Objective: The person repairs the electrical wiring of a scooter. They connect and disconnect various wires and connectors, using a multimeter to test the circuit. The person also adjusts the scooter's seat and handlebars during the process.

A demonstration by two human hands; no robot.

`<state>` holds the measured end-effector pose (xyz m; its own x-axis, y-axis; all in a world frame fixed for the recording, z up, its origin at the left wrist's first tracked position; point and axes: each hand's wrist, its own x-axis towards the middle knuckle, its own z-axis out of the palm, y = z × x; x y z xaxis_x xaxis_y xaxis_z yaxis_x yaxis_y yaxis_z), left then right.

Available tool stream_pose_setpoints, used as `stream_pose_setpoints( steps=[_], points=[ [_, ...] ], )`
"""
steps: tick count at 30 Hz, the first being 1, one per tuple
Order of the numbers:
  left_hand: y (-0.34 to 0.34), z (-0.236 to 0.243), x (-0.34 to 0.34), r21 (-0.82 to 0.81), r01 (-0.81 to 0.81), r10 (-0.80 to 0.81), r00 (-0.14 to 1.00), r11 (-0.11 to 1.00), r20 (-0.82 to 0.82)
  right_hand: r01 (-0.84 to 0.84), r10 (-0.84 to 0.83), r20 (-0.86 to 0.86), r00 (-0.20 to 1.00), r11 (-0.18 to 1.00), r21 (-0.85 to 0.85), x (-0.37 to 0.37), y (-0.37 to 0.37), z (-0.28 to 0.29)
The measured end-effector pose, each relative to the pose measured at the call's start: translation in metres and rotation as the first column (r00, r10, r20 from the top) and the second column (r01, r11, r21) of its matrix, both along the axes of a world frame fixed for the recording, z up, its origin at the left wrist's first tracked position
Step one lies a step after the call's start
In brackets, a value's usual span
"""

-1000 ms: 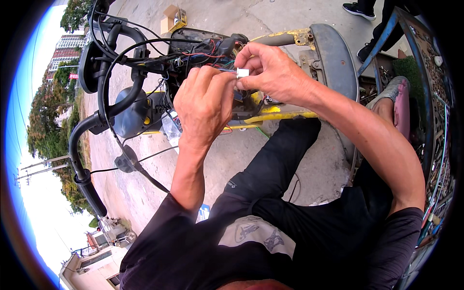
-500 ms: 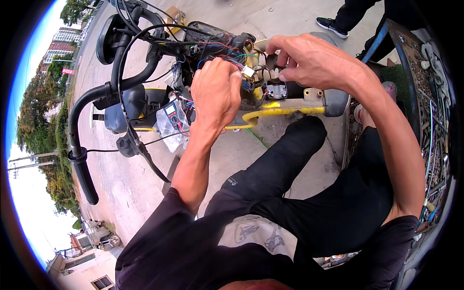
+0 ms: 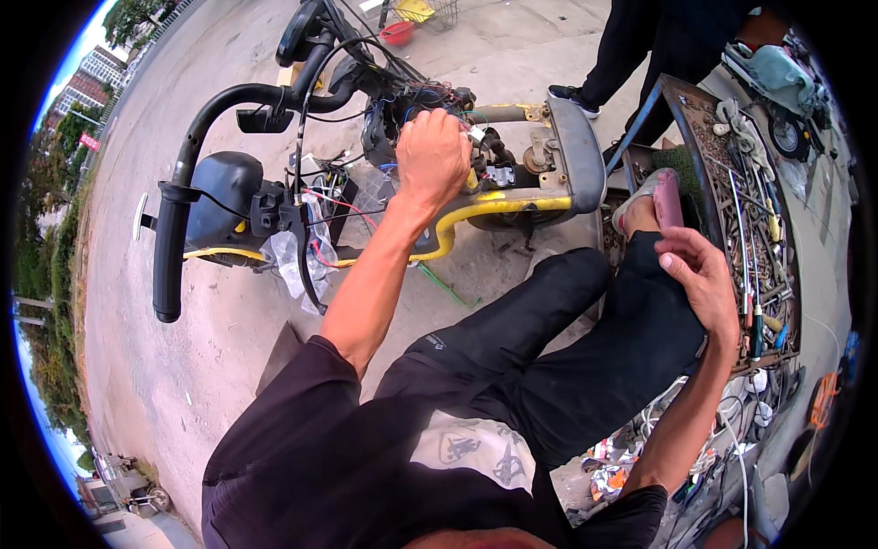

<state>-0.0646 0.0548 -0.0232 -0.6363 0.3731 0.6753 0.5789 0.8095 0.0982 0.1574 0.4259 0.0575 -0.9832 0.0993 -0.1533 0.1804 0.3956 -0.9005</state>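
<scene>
A stripped scooter with a yellow frame (image 3: pixel 457 224) lies in front of me, its black handlebar (image 3: pixel 178 238) pointing left. My left hand (image 3: pixel 432 157) is closed on a bundle of coloured wires (image 3: pixel 430 96) and a small white connector (image 3: pixel 476 134) near the steering head. My right hand (image 3: pixel 700 274) hovers with fingers apart above my black trouser leg (image 3: pixel 585 339), beside a rusty tool tray (image 3: pixel 732 183), and holds nothing.
The tool tray at the right carries several screwdrivers and wrenches (image 3: pixel 759 274). Another person's legs and shoe (image 3: pixel 640 55) stand behind the scooter. A red bowl (image 3: pixel 398 32) sits on the concrete at the back. Loose wires and scraps (image 3: pixel 631 457) lie by my right elbow.
My right hand has left the wiring and swung back to the right, near the tool tray. My left hand stays on the wires. The view has tilted down.
</scene>
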Motion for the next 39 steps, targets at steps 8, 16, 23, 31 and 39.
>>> stream_pose_setpoints(
  steps=[8,16,23,31,39],
  points=[
    [-0.002,0.001,0.003,0.033,0.034,-0.033,0.999,0.999,-0.035,0.108,-0.130,-0.296,0.946,0.990,-0.090,0.041,-0.032,-0.012],
    [-0.006,0.000,0.005,0.030,0.072,-0.072,0.997,0.997,-0.010,0.276,-0.225,-0.317,0.921,0.953,0.125,0.047,-0.065,-0.019],
    [-0.004,0.012,0.017,0.002,0.015,-0.015,0.998,1.000,0.061,0.360,-0.128,-0.377,0.917,0.671,0.648,0.021,-0.126,-0.032],
    [0.003,0.013,0.019,0.020,-0.035,0.032,0.991,0.999,0.127,0.126,-0.163,-0.341,0.926,0.984,-0.128,-0.097,-0.182,-0.068],
    [0.012,0.012,0.020,0.038,-0.090,0.082,0.982,0.995,0.169,-0.122,0.085,-0.353,0.932,0.989,-0.083,-0.186,-0.164,-0.089]
  ],
)
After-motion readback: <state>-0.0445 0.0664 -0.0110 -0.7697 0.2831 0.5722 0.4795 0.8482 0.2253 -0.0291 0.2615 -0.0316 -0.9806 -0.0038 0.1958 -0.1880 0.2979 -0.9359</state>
